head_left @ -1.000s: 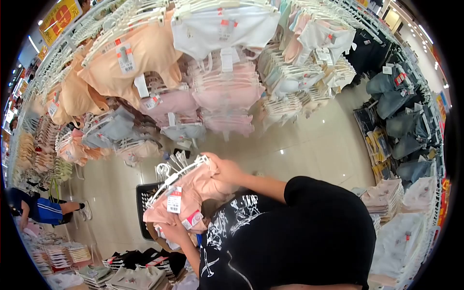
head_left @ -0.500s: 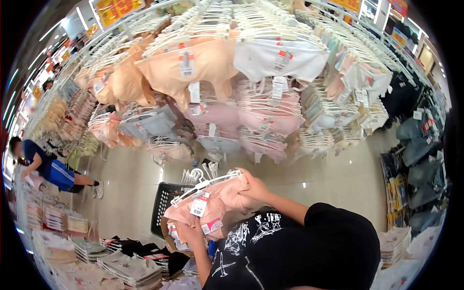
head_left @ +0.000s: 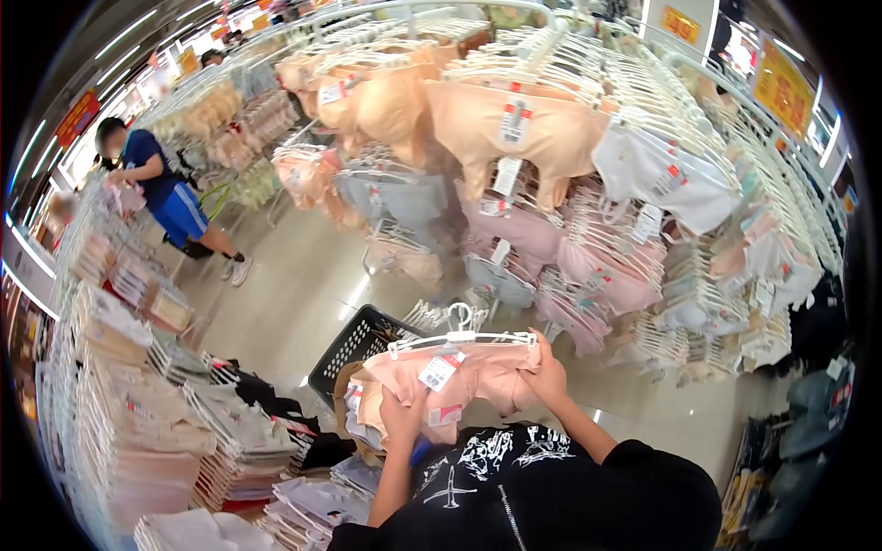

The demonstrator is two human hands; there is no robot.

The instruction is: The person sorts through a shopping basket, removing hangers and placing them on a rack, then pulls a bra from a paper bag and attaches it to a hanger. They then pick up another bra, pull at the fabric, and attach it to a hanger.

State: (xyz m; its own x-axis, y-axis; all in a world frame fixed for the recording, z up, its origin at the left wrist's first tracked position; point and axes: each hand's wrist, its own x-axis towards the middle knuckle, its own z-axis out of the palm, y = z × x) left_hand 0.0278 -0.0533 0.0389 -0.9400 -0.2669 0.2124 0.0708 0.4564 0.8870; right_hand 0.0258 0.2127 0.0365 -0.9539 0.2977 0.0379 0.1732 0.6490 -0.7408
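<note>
Racks of hanging garments [head_left: 519, 119] fill the upper middle and right of the frame, and stacked clothes [head_left: 147, 422] run down the lower left. A black basket [head_left: 354, 343] with a perforated wall sits left of centre, above the clothing stacks.

The pink garment [head_left: 487, 375] is just below the centre of the frame, in front of the wearer's black shirt and beside the basket, spread roughly level. It looks soft and very light, with shaped cups that would probably give under a squeeze and spring back; nothing about it suggests fragility, though thin fabric could crease or stretch if tugged hard.

The right grip [head_left: 547, 375] is closed on the garment's right edge, fingers up by the hanger's end. The left grip [head_left: 401, 418] is closed on the fabric at the lower left; how deep its fingers reach beneath is hidden.

Along the top edge runs a white hanger [head_left: 464, 341], likely the stiffest part and rather smooth. Its bar or hook should be the surest hold, since cloth held alone would sag and might pull loose from the hanger's ends.

Smallest are the white price tag [head_left: 442, 370] and the pink label [head_left: 446, 415], papery and easily bent, poor places to pull.
</note>
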